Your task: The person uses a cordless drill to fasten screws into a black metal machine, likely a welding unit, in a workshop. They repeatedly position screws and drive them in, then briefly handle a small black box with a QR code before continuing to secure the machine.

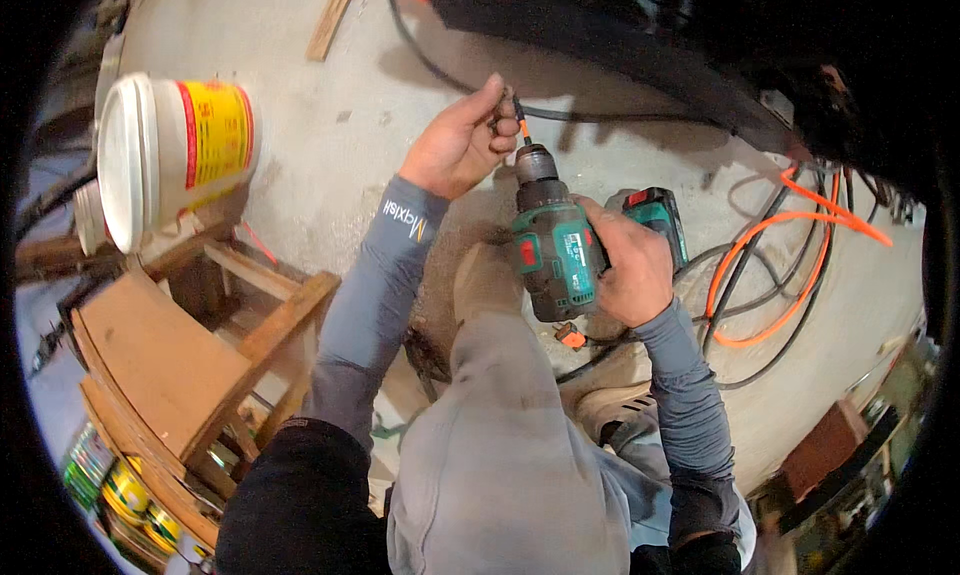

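Presently, a green-and-black cordless drill [555,260] is held above the grey floor [300,125], near the middle of the view, its chuck [537,165] directed toward the top. A drill bit with an orange band [523,125] is fitted in the chuck. The handle is gripped by the right hand [635,270], fingers wrapped around it; the battery pack [655,220] is seen just beyond the knuckles. The left hand [455,140] is partly curled, thumb and forefinger brought together beside the bit's tip; whether anything is pinched there cannot be told.

Beneath and to the right, black cable [740,275] and orange cable [765,340] are looped on the floor. A black-and-orange connector [570,336] is noted just below the drill body.

Containers: at left, a white bucket [170,135] with a yellow-and-red label is closed by a white lid [122,165], so its contents are hidden. A smaller white container [90,218] is partly covered by it. At lower left, yellow containers [125,490] are seen beside a wooden frame [275,325]; their contents cannot be made out. On the frame, a brown board [155,355] is supported. At the top, a wooden strip [333,20] is laid on the floor.
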The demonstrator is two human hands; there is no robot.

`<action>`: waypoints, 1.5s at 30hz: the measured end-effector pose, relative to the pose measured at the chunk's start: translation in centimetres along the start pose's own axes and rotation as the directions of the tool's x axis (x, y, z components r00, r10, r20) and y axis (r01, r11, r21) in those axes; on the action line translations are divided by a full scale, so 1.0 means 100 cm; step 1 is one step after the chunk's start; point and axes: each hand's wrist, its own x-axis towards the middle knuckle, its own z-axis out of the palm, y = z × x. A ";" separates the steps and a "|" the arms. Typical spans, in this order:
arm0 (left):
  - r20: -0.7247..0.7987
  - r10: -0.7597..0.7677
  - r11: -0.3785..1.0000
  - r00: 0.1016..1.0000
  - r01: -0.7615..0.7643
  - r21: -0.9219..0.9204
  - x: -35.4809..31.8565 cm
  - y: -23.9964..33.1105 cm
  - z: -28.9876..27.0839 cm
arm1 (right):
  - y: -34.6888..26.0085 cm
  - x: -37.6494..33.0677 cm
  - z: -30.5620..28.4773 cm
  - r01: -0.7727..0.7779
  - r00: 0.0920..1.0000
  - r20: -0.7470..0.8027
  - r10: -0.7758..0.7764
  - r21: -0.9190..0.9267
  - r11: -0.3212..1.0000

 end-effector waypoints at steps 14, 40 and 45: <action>-0.007 -0.050 0.990 0.999 0.050 0.129 -0.024 0.030 -0.011 | 0.007 0.005 0.005 0.169 0.985 0.019 -0.169 0.018 0.986; -0.144 0.011 0.901 0.990 0.052 0.430 0.036 0.037 -0.014 | 0.003 0.026 0.042 -0.041 0.998 0.037 0.053 -0.269 0.962; 0.031 0.270 0.576 0.962 -0.187 0.796 0.066 0.044 -0.034 | 0.006 0.059 0.071 -0.067 0.992 0.075 0.106 -0.405 0.912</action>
